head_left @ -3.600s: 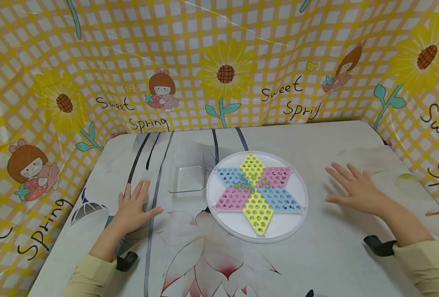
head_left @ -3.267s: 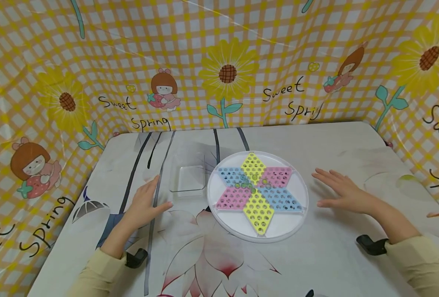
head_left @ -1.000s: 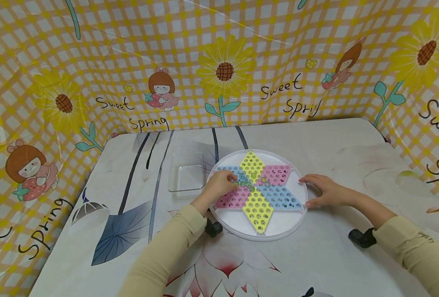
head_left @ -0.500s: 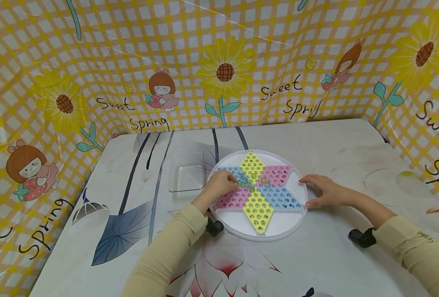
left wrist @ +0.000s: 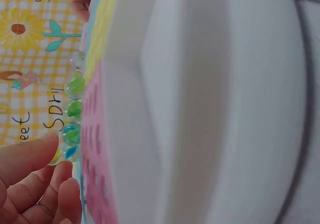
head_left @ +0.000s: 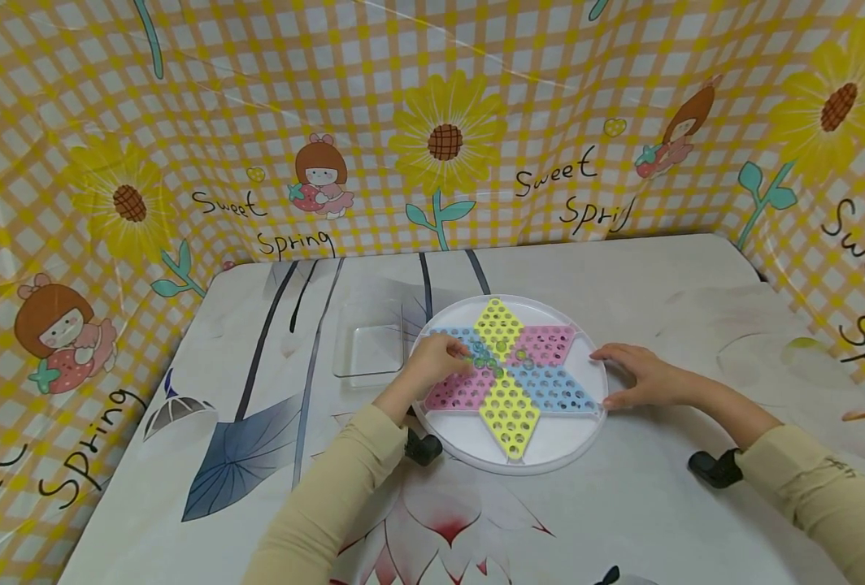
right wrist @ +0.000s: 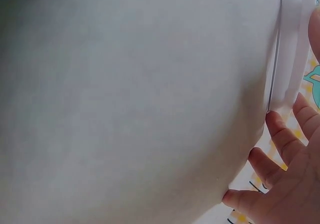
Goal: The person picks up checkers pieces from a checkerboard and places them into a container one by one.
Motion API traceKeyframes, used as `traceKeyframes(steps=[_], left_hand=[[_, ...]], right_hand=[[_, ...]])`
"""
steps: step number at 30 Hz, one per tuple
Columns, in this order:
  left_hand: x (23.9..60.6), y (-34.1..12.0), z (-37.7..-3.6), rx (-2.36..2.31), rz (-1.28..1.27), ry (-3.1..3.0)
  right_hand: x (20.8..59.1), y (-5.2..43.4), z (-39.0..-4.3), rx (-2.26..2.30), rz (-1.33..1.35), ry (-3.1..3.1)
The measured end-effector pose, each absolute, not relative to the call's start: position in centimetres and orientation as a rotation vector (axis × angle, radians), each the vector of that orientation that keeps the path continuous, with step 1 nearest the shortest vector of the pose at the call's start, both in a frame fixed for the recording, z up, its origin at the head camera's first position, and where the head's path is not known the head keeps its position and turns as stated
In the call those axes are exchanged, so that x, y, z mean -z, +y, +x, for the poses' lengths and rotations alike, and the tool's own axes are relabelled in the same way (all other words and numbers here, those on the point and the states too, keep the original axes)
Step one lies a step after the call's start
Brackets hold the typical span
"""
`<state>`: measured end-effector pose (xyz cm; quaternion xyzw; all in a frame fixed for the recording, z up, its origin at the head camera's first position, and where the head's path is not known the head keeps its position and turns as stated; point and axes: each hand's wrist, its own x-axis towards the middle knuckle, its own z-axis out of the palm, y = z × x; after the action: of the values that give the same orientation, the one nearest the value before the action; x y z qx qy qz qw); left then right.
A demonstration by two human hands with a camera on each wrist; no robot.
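Note:
A round white Chinese checkers board (head_left: 447, 447) with a star of yellow, pink and blue fields lies on the table. Clear glass marbles (head_left: 500, 347) with coloured swirls sit in holes around its centre. My left hand (head_left: 432, 361) reaches over the board's left side. In the left wrist view its thumb and finger pinch a yellowish marble (left wrist: 56, 156), partly hidden, beside a row of green and blue marbles. At the right rim, my right hand (head_left: 641, 375) touches the board with thumb and fingers spread. The right wrist view shows fingertips (right wrist: 272, 119) against the edge.
A clear rectangular box (head_left: 369, 349) stands just left of the board. The table (head_left: 667, 504) has a printed flower cover. A yellow checked cloth (head_left: 374, 97) hangs behind and at both sides.
Both hands have come in from the table's sides, the left to the marbles and the right to the board's rim. Over the last second they hardly move.

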<state>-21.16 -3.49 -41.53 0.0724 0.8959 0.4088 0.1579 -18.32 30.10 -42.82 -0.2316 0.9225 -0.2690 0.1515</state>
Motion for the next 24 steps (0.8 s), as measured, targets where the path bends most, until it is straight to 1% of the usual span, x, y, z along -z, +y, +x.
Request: traceKeyframes(steps=[8,24], left_hand=[[40.9,-3.8,-21.0,-1.322,0.24,2.493],[38.6,-4.4,-21.5,-1.353,0.267,2.463]], right_hand=[[42.8,30.1,-18.3,0.775,-0.69,2.649],[42.8,30.3,-18.4,0.781,-0.714,2.652]])
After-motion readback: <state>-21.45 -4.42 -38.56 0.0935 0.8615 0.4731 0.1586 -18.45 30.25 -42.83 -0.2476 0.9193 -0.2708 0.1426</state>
